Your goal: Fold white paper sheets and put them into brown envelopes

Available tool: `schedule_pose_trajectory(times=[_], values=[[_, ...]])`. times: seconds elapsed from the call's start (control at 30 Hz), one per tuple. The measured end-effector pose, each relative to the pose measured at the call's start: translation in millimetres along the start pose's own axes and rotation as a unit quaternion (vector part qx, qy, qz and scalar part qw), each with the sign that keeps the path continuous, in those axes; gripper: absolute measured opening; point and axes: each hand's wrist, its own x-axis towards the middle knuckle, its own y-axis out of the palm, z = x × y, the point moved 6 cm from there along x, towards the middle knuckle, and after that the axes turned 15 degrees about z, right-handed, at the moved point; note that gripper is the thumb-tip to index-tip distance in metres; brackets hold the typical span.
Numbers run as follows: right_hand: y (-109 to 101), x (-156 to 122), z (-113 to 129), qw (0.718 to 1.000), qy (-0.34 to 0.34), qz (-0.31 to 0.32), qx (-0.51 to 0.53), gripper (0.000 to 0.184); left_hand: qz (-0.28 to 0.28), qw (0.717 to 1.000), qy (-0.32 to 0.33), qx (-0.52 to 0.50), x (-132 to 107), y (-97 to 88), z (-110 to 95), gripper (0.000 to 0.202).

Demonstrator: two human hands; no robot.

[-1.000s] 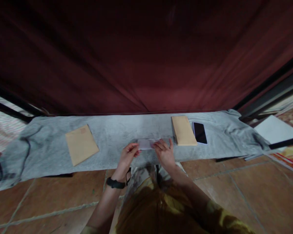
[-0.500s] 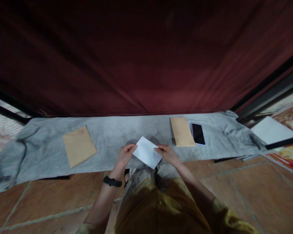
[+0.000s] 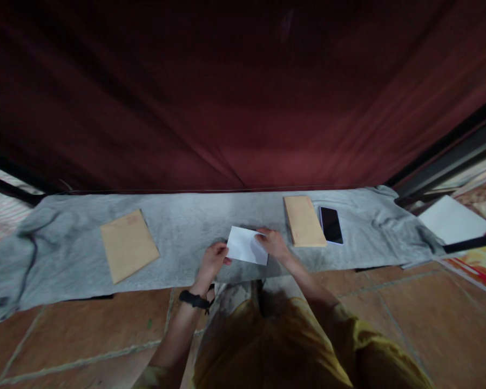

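A white sheet of paper (image 3: pixel 245 247), possibly folded, is held between both hands in front of my lap. My left hand (image 3: pixel 214 259) pinches its lower left corner, and a black band circles that wrist. On the right side my right hand (image 3: pixel 274 243) grips the paper, thumb lying over its face. Right of that hand, a stack of brown envelopes (image 3: pixel 305 221) lies on the grey cloth (image 3: pixel 194 216). A dark-screened phone (image 3: pixel 331 225) rests against the stack's right side. Another brown envelope (image 3: pixel 129 246) lies slanted on the cloth at the left.
Behind the cloth-covered surface hangs a dark red curtain (image 3: pixel 243 119). Black metal bars (image 3: pixel 449 146) stand at both ends. At the far right are a white sheet (image 3: pixel 453 219) and a colourful printed sheet (image 3: pixel 478 267). Terracotta tiles (image 3: pixel 93 329) form the floor below.
The white paper has turned from a steep slant to nearly level. My right hand now reaches further over its face, and my left hand has shifted slightly right.
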Motion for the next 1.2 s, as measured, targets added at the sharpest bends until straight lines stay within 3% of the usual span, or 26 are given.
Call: schedule_pose_trajectory(times=[0.13,0.27,0.37,0.6,0.9,1.07,1.2], values=[[3.2,-6.8,29.6,0.996,-0.040,-0.023,-0.076,0.037,-0.018,1.000,-0.017,0.015,3.9,2.4,2.8,0.005],[36.6,-34.3,69.1,0.987,-0.142,0.001,-0.080,0.040,-0.022,0.999,-0.023,0.041,3.8,3.7,2.3,0.004],[58.8,-54.4,81.0,0.981,-0.160,0.022,-0.106,0.047,-0.031,0.997,-0.033,0.061,0.5,3.4,1.8,0.005],[59.3,-76.5,58.9,0.981,-0.140,0.015,-0.136,0.054,-0.080,0.980,-0.053,0.172,-7.1,2.7,-2.7,0.008],[43.2,-101.5,14.8,0.991,-0.061,-0.028,-0.118,0.053,-0.050,0.992,-0.067,0.100,-0.8,3.3,7.4,0.007],[26.3,-79.1,21.6,0.995,-0.027,-0.042,-0.087,0.045,-0.030,0.995,-0.060,0.077,-0.3,2.7,5.2,0.008],[29.0,-46.6,39.7,0.994,-0.048,-0.021,-0.097,0.046,-0.031,0.996,-0.049,0.064,-0.7,2.9,5.4,0.008]])
